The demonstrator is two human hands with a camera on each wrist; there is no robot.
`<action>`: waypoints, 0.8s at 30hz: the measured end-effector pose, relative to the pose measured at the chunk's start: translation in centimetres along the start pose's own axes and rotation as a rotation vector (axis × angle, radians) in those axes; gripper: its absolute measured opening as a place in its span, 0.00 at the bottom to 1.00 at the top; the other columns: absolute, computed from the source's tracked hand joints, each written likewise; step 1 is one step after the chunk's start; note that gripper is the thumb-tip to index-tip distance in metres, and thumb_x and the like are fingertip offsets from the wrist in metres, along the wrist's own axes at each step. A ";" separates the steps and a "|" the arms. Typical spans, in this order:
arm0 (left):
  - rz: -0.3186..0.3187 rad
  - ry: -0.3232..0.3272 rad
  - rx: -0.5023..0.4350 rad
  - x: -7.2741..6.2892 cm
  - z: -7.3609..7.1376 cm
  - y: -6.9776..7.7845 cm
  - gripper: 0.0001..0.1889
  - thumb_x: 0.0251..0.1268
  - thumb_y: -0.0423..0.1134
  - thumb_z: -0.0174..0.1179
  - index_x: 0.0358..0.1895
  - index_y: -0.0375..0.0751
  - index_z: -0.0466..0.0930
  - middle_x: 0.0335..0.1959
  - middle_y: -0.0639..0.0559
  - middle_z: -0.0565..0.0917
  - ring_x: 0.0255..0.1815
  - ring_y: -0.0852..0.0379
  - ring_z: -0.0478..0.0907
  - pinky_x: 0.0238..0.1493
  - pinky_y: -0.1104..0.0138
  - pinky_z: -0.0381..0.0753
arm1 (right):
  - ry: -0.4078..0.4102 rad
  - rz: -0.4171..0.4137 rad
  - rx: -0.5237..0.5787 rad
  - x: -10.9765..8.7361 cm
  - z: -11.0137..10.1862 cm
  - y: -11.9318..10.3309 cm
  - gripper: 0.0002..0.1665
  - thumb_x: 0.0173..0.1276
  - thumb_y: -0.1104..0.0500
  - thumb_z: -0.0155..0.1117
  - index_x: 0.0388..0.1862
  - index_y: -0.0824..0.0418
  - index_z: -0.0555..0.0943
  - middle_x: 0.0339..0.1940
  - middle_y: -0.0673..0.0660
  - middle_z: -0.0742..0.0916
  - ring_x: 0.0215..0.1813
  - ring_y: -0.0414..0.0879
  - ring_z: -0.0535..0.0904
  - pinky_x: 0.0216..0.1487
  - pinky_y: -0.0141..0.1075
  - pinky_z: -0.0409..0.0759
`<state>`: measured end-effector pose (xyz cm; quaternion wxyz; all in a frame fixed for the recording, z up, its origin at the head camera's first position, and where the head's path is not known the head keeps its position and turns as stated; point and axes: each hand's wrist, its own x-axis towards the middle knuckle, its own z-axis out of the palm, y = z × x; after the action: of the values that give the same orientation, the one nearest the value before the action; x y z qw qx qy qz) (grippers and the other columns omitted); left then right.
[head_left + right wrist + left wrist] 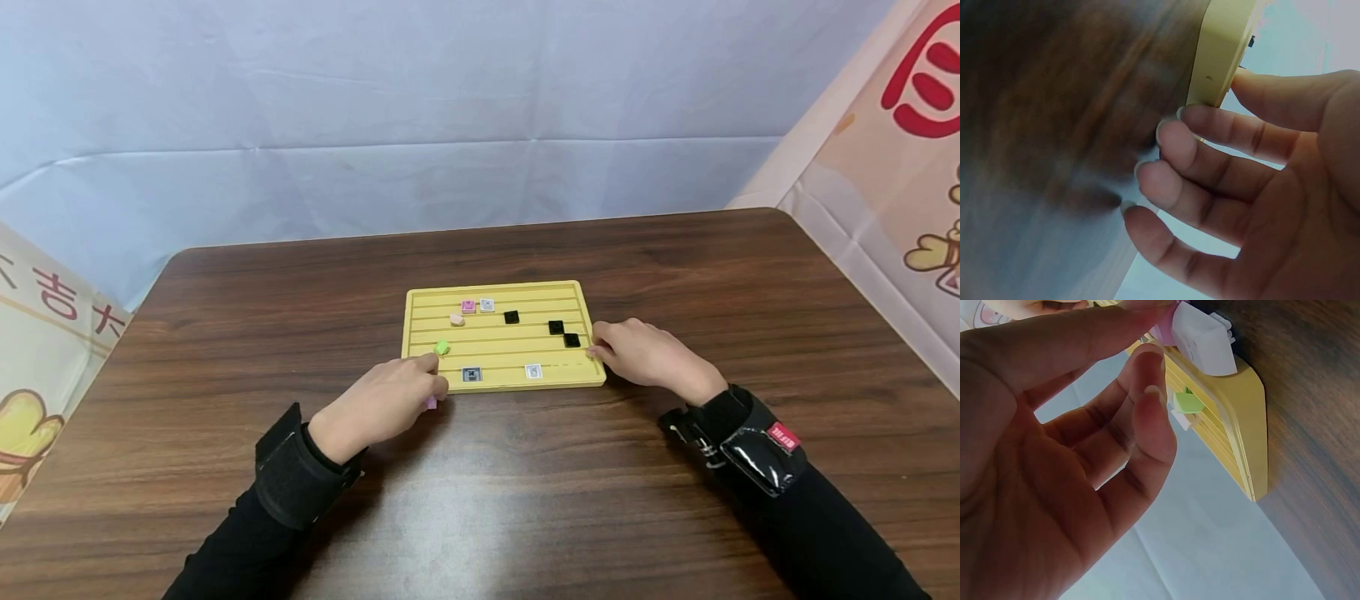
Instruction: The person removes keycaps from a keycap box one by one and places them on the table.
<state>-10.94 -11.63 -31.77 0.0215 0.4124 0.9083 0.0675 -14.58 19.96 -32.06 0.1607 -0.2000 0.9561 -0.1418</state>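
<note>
A yellow ridged board lies on the table. At its front left corner, my left hand pinches a small purple and white block between thumb and index fingertip; in the head view only a bit of purple shows below the fingers. My right hand grips the board's right edge, thumb on top and index finger against the side, other fingers bent near the table. Close to the left fingers, a green block sits on the board. A grey tile and a white tile lie along the front.
Farther back on the board are a pink tile, another white tile, a pale pink piece and black tiles. Beneath is a dark wooden table. A pale cloth hangs behind, with printed cloths at both sides.
</note>
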 end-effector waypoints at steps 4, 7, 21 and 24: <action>-0.005 -0.005 -0.005 0.0 0.0 0.0 0.02 0.55 0.32 0.63 0.29 0.43 0.82 0.25 0.52 0.71 0.22 0.60 0.69 0.23 0.71 0.68 | 0.001 -0.003 0.002 0.0 -0.1 -0.1 0.08 0.70 0.59 0.52 0.36 0.64 0.74 0.19 0.52 0.73 0.18 0.43 0.63 0.21 0.34 0.59; -0.009 -0.008 -0.006 0.0 -0.1 0.0 0.02 0.56 0.32 0.63 0.29 0.43 0.82 0.25 0.52 0.71 0.22 0.60 0.68 0.23 0.71 0.68 | 0.002 -0.005 0.005 -0.1 -0.1 -0.1 0.08 0.70 0.59 0.52 0.37 0.64 0.74 0.19 0.52 0.73 0.18 0.43 0.63 0.21 0.34 0.59; -0.013 -0.015 -0.001 0.0 -0.6 0.2 0.02 0.57 0.31 0.62 0.31 0.42 0.82 0.26 0.52 0.72 0.23 0.60 0.69 0.24 0.71 0.68 | 0.000 0.000 -0.002 0.0 -0.2 -0.2 0.08 0.70 0.59 0.52 0.37 0.64 0.74 0.19 0.53 0.73 0.18 0.43 0.64 0.21 0.34 0.59; -0.013 -0.012 -0.004 -0.1 -0.7 0.2 0.01 0.56 0.32 0.63 0.31 0.42 0.81 0.25 0.53 0.70 0.22 0.60 0.67 0.23 0.71 0.67 | 0.002 -0.004 0.000 0.0 -0.2 -0.2 0.08 0.70 0.59 0.52 0.37 0.65 0.74 0.19 0.53 0.73 0.18 0.43 0.64 0.22 0.34 0.59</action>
<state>-10.80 -11.70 -31.05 0.0281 0.4066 0.9107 0.0670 -14.56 19.83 -31.83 0.1594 -0.2018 0.9558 -0.1423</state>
